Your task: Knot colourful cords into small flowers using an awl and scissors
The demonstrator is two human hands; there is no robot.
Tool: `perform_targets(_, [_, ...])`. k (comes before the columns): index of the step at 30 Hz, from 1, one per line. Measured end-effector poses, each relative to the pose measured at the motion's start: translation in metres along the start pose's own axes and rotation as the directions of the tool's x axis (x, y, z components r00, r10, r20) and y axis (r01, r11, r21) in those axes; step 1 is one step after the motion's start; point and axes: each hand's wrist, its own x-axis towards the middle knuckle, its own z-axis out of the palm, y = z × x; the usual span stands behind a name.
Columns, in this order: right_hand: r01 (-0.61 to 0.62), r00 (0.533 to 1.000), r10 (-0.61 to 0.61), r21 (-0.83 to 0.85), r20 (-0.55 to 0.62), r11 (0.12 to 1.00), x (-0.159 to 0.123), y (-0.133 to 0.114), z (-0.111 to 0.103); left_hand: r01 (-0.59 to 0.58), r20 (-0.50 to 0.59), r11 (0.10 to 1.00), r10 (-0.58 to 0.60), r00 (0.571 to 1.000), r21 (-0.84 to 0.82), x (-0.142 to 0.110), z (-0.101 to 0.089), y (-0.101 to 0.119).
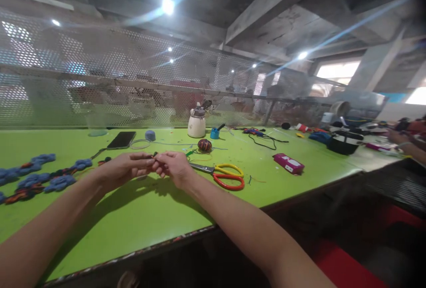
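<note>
My left hand (124,165) and my right hand (175,167) meet above the green table, fingertips pinched together. Between them is a small dark piece (155,154) that looks like yarn; fingers hide most of it. Just right of my right hand lie scissors (229,177) with one yellow and one red handle loop, blades toward the hand. A dark multicoloured yarn ball (204,146) rests beyond them. To the left are blue crocheted flower strips (60,182) with orange and dark parts. A blue-grey yarn ball (150,135) sits behind my hands.
Behind the hands lies a black phone (121,140). A white jug (197,124) and a small blue pot (214,133) stand near the perforated screen (149,79). A magenta box (289,163) lies right. Farther right are a black-and-white bag (345,140) and another person's arm (411,148).
</note>
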Motion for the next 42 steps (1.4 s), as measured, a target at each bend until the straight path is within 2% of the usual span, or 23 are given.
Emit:
perform_targets(4, [0.002, 0.999, -0.004, -0.066, -0.032, 0.998, 0.002, 0.003, 0.0, 0.01, -0.101, 0.999, -0.015, 0.995, -0.048, 0.003, -0.004, -0.001])
perform_targets(10, [0.011, 0.997, -0.031, -0.259, -0.075, 0.966, 0.005, 0.006, -0.005, -0.11, -0.297, 0.994, 0.108, 0.949, 0.009, 0.004, -0.012, 0.006])
perform_targets(13, [0.037, 0.992, -0.083, -0.412, -0.092, 0.91, 0.013, -0.004, -0.015, -0.118, -0.305, 0.993, 0.119, 0.945, 0.022, 0.002, -0.012, 0.008])
perform_targets(15, [0.039, 0.985, -0.124, -0.542, -0.121, 0.839, 0.025, -0.014, -0.027, -0.122, -0.295, 0.992, 0.123, 0.948, 0.02, 0.0, -0.01, 0.009])
perform_targets(18, [-0.016, 0.979, -0.143, -0.759, -0.144, 0.651, 0.05, -0.028, -0.051, -0.167, -0.294, 0.986, 0.159, 0.942, 0.001, -0.001, -0.009, 0.009])
perform_targets(21, [-0.049, 0.993, -0.084, -0.929, -0.086, 0.366, 0.069, -0.033, -0.074, -0.245, -0.308, 0.969, 0.222, 0.925, -0.037, 0.0, -0.013, 0.01])
perform_targets(25, [0.024, 0.997, 0.073, -1.0, 0.024, -0.004, 0.078, -0.025, -0.089, -0.331, -0.343, 0.94, 0.286, 0.895, -0.078, 0.002, -0.02, 0.01])
perform_targets(27, [0.079, 0.99, 0.13, -0.988, 0.062, -0.134, 0.08, -0.02, -0.09, -0.355, -0.343, 0.93, 0.303, 0.889, -0.099, 0.002, -0.021, 0.01])
perform_targets(30, [0.127, 0.983, 0.16, -0.961, 0.089, -0.247, 0.086, -0.017, -0.088, -0.342, -0.308, 0.932, 0.294, 0.905, -0.116, 0.001, -0.017, 0.011])
perform_targets(33, [0.106, 0.989, 0.126, -0.957, 0.074, -0.27, 0.095, -0.022, -0.089, -0.31, -0.292, 0.943, 0.265, 0.919, -0.123, -0.001, -0.012, 0.012])
perform_targets(36, [0.047, 0.997, 0.062, -0.978, 0.035, -0.204, 0.104, -0.032, -0.091, -0.286, -0.284, 0.951, 0.243, 0.928, -0.12, -0.001, -0.01, 0.011])
perform_targets(39, [0.009, 1.0, -0.025, -0.999, 0.01, -0.045, 0.108, -0.041, -0.092, -0.275, -0.303, 0.954, 0.229, 0.925, -0.117, -0.002, -0.009, 0.011])
perform_targets(42, [0.027, 0.988, -0.152, -0.983, -0.001, 0.18, 0.1, -0.045, -0.09, -0.267, -0.329, 0.955, 0.214, 0.92, -0.126, -0.003, -0.006, 0.012])
